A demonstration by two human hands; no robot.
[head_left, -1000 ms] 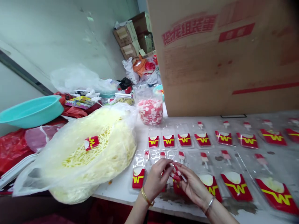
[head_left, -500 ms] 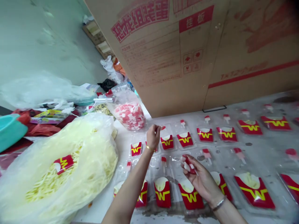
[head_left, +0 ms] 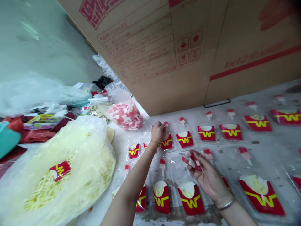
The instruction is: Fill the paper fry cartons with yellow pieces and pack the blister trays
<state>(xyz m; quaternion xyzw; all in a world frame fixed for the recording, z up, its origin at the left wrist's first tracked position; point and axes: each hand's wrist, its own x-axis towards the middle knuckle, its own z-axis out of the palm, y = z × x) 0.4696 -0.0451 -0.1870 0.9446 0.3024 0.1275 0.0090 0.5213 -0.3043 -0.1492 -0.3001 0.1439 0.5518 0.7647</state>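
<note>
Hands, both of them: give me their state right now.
Left hand: fingertips at a small popsicle; gripping or not, cannot be told.
Right hand: closed, holding a bunch of red-and-white popsicles.

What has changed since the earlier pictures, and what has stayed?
The left hand has moved forward from beside the right hand to the back packs, where a red-topped piece now shows; its release is unclear. The right hand still holds similar pieces over the front packs. The carton and bag of yellow strips stayed put.
</note>
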